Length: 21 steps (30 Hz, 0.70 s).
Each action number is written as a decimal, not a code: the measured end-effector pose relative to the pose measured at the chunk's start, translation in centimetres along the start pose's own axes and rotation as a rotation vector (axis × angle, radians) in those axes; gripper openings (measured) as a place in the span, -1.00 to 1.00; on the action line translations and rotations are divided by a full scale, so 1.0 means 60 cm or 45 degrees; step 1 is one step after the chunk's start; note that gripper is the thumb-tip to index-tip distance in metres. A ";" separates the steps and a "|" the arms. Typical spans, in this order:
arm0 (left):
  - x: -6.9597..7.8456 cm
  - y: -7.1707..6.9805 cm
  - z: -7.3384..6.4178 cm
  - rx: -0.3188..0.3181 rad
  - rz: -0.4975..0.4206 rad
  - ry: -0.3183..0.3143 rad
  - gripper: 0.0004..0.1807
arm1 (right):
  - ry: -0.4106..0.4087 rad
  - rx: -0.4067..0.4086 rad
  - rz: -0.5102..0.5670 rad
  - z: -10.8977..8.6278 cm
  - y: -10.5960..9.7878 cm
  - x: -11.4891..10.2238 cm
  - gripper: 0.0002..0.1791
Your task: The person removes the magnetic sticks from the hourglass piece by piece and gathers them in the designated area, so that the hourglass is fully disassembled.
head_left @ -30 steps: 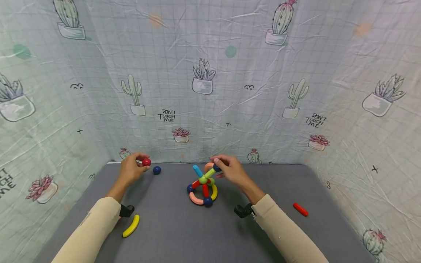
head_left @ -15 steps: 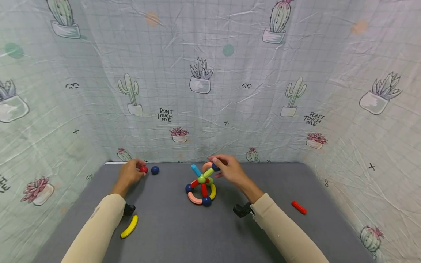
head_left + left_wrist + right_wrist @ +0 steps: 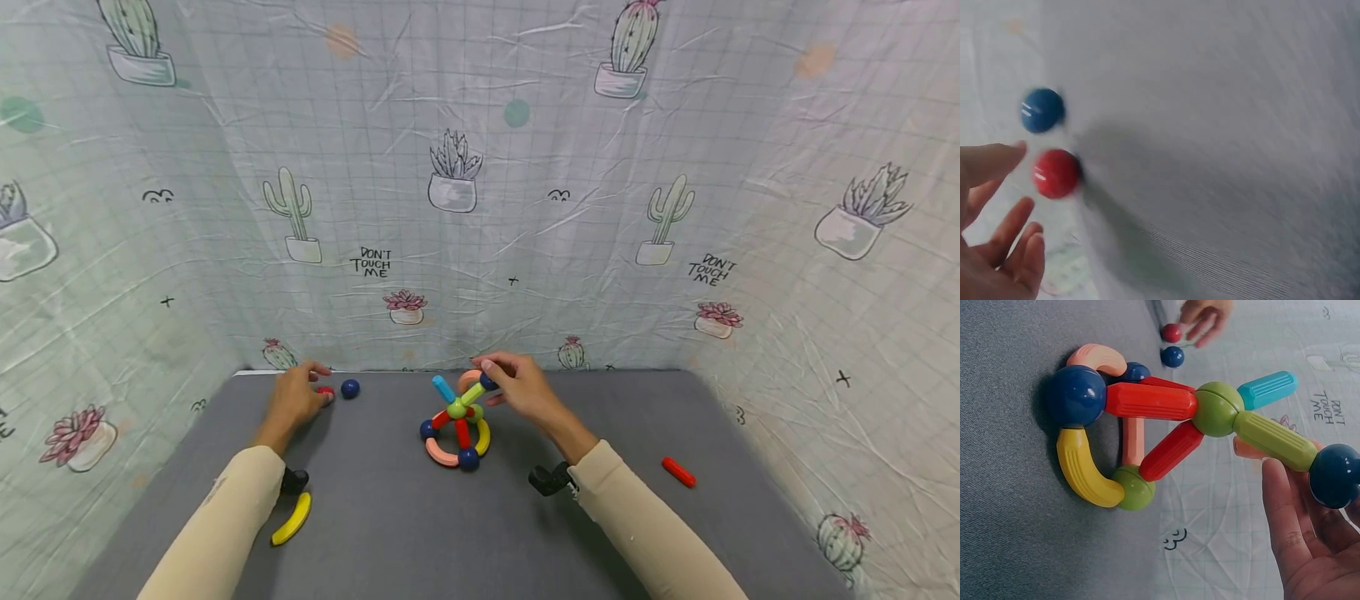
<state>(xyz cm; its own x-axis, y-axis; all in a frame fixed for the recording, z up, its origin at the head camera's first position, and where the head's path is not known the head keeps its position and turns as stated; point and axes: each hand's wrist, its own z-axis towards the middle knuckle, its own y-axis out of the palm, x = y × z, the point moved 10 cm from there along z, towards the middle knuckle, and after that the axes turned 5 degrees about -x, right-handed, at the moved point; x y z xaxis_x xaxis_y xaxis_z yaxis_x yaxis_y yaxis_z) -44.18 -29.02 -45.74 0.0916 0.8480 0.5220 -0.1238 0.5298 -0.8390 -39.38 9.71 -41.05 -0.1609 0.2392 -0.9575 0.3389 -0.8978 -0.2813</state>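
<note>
My left hand (image 3: 292,398) is at the back left of the table, its fingers spread and apart from a red ball (image 3: 1057,174) in the left wrist view. Right beside that lies a loose blue ball (image 3: 350,388). Near the middle stands a ball-and-stick building toy (image 3: 1166,402). Red sticks rise from its ring of curved pieces and balls to a green ball (image 3: 1216,409), which bears a light blue stick (image 3: 1268,390) and a green stick (image 3: 1275,440). My right hand (image 3: 527,390) holds the toy by the dark blue ball (image 3: 1334,476) at the green stick's end, beside a pink curved piece (image 3: 469,379).
A yellow curved piece (image 3: 291,520) lies at the left, close to my left forearm. Off to the right is a loose red stick (image 3: 678,472). A patterned cloth (image 3: 480,275) hangs behind and around the grey table (image 3: 420,533).
My left hand has lowered the red ball to the table beside the loose blue ball and let it go. The right hand stays on the toy; the head view shifts slightly.
</note>
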 end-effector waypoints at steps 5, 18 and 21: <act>0.070 -0.036 -0.009 0.151 -0.088 0.073 -0.60 | 0.005 0.005 0.004 -0.001 0.001 0.000 -0.62; 0.339 0.001 -0.055 -0.024 -0.291 0.483 -0.68 | -0.007 0.011 0.009 -0.002 0.003 -0.005 -0.64; 0.373 0.022 -0.061 -0.065 -0.295 0.531 -0.68 | -0.008 0.007 0.009 -0.002 0.003 -0.006 -0.63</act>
<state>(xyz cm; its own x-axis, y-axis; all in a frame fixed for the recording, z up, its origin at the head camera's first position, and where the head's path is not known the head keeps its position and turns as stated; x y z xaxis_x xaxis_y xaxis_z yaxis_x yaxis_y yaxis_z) -38.67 -9.37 -35.75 0.5008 0.6252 0.5986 -0.0059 0.6940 -0.7200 -39.15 9.51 -40.77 -0.1642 0.2306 -0.9591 0.3348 -0.9015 -0.2741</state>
